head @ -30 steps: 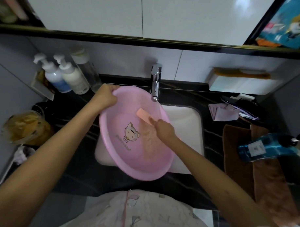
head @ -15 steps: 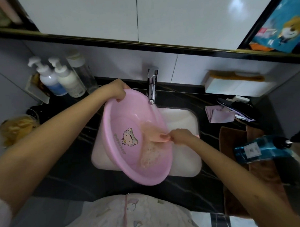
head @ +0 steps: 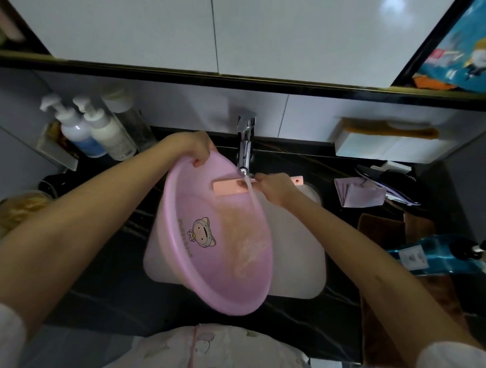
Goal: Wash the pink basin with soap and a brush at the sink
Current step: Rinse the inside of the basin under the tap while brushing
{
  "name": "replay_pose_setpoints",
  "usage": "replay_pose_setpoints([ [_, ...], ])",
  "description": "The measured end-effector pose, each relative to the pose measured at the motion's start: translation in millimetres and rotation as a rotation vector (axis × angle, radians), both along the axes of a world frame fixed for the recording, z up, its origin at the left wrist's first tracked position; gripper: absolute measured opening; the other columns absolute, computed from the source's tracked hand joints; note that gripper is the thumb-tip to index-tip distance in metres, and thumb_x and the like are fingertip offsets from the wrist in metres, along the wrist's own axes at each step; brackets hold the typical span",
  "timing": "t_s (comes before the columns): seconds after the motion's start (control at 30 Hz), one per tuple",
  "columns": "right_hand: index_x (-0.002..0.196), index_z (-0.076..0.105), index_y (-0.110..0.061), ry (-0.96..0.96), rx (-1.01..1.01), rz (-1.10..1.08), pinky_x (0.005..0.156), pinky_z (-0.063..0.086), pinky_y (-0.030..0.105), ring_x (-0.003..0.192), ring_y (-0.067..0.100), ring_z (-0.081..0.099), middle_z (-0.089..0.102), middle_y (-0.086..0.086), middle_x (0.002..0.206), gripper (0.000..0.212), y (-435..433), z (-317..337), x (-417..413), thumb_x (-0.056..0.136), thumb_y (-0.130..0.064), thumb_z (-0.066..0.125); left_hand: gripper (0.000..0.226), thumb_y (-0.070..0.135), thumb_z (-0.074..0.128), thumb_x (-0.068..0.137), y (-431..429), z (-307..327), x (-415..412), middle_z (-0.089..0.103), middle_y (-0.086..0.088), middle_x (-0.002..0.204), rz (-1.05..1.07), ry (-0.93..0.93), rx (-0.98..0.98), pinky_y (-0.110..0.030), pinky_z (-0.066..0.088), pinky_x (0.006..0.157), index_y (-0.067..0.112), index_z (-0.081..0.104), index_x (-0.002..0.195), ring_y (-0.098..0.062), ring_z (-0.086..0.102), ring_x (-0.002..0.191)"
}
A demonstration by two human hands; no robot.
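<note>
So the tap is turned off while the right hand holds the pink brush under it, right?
No, the tap is on. The head view shows water running from it over the pink brush that the right hand holds under it, down into the basin.

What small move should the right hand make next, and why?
Probably lower the pink plastic brush into the tilted round pink basin and scrub: the right hand holds it under the running chrome tap, and suds cover the basin's inner wall.
</note>
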State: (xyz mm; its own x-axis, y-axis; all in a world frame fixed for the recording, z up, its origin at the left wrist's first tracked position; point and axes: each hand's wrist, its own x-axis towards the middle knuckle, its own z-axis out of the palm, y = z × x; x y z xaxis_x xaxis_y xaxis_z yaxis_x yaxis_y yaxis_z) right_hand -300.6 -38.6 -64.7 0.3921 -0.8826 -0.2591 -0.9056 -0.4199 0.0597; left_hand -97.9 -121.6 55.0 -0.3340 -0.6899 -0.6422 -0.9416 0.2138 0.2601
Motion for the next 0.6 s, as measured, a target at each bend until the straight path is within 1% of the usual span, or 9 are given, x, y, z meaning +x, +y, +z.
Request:
replay_pose_setpoints([
  [0.07, 0.140, 0.042, -0.029, 0.018, 0.095, -0.035, 0.073, 0.041, 0.030, 0.107, 0.024, 0.058, 0.055, 0.002, 0.125, 0.039, 6.6, -8.1, -1.2, 0.102, -0.029, 0.035, 0.068, -0.014, 0.054, 0.059, -2.3, -2.2, 0.7, 0.068, -0.013, 0.105, -0.012, -0.005, -0.003, -0.032, 0.050, 0.072, 0.017, 0.066, 0.118, -0.032, 0.063, 0.095],
  [0.13, 0.115, 0.060, -0.020, -0.049, 0.247, -0.147, 0.074, 0.038, 0.028, 0.097, 0.024, 0.061, 0.062, 0.004, 0.106, 0.042, 14.7, -17.3, -3.1, 0.099, -0.048, 0.034, 0.066, -0.013, 0.055, 0.060, -2.1, -3.0, 0.8, 0.067, -0.012, 0.105, -0.039, -0.019, -0.012, -0.034, 0.051, 0.074, 0.016, 0.066, 0.118, -0.033, 0.063, 0.097],
  [0.2, 0.080, 0.059, -0.019, -0.181, 0.394, -0.311, 0.069, 0.035, 0.027, 0.079, 0.021, 0.058, 0.058, 0.002, 0.083, 0.051, 21.2, -22.3, -3.3, 0.092, -0.062, 0.034, 0.057, -0.009, 0.056, 0.065, 1.5, 1.1, 1.6, 0.066, -0.013, 0.107, -0.055, -0.049, -0.033, -0.035, 0.051, 0.075, 0.011, 0.064, 0.118, -0.033, 0.062, 0.097],
  [0.23, 0.077, 0.059, -0.020, -0.203, 0.441, -0.347, 0.067, 0.034, 0.026, 0.076, 0.020, 0.056, 0.057, 0.002, 0.080, 0.053, 23.5, -25.0, -3.9, 0.091, -0.065, 0.035, 0.048, -0.004, 0.058, 0.069, 4.2, 5.9, 3.4, 0.065, -0.014, 0.109, -0.040, -0.068, -0.055, -0.034, 0.049, 0.073, 0.007, 0.063, 0.116, -0.032, 0.061, 0.096],
  [0.3, 0.101, 0.069, -0.022, -0.208, 0.518, -0.323, 0.073, 0.036, 0.026, 0.091, 0.022, 0.060, 0.065, 0.001, 0.099, 0.055, 27.7, -34.5, -7.3, 0.089, -0.065, 0.037, 0.036, 0.011, 0.062, 0.077, 14.8, 20.3, 10.4, 0.063, -0.013, 0.106, 0.001, -0.124, -0.117, -0.029, 0.046, 0.067, 0.003, 0.063, 0.112, -0.029, 0.061, 0.090],
  [0.37, 0.119, 0.065, -0.032, -0.303, 0.616, -0.327, 0.086, 0.041, 0.028, 0.111, 0.021, 0.058, 0.062, -0.003, 0.123, 0.048, 35.4, -43.0, -9.7, 0.088, -0.062, 0.043, 0.041, 0.021, 0.068, 0.078, 35.7, 34.3, 21.0, 0.063, -0.012, 0.103, 0.068, -0.163, -0.156, -0.029, 0.048, 0.067, 0.002, 0.060, 0.113, -0.029, 0.062, 0.088],
  [0.43, 0.125, 0.062, -0.031, -0.373, 0.718, -0.324, 0.095, 0.040, 0.028, 0.119, 0.020, 0.054, 0.058, -0.005, 0.131, 0.034, 41.3, -47.6, -10.7, 0.095, -0.041, 0.050, 0.056, 0.023, 0.071, 0.078, 64.1, 35.5, 30.5, 0.060, -0.013, 0.114, 0.120, -0.186, -0.208, -0.033, 0.049, 0.078, 0.004, 0.049, 0.126, -0.030, 0.059, 0.100],
  [0.5, 0.129, 0.058, -0.030, -0.354, 0.733, -0.282, 0.097, 0.039, 0.028, 0.122, 0.019, 0.051, 0.054, -0.005, 0.135, 0.034, 43.4, -51.8, -11.5, 0.097, -0.025, 0.051, 0.068, 0.015, 0.064, 0.081, 93.6, 30.6, 34.5, 0.056, -0.015, 0.120, 0.144, -0.183, -0.300, -0.037, 0.046, 0.081, 0.006, 0.031, 0.139, -0.031, 0.056, 0.106],
  [0.6, 0.129, 0.054, -0.044, -0.244, 0.593, -0.211, 0.098, 0.042, 0.031, 0.120, 0.022, 0.053, 0.054, -0.006, 0.136, 0.033, 39.6, -52.4, -16.3, 0.098, -0.037, 0.045, 0.064, 0.004, 0.056, 0.082, 105.2, 24.9, 33.3, 0.057, -0.015, 0.107, 0.180, -0.098, -0.405, -0.035, 0.045, 0.070, 0.005, 0.029, 0.139, -0.029, 0.056, 0.094],
])
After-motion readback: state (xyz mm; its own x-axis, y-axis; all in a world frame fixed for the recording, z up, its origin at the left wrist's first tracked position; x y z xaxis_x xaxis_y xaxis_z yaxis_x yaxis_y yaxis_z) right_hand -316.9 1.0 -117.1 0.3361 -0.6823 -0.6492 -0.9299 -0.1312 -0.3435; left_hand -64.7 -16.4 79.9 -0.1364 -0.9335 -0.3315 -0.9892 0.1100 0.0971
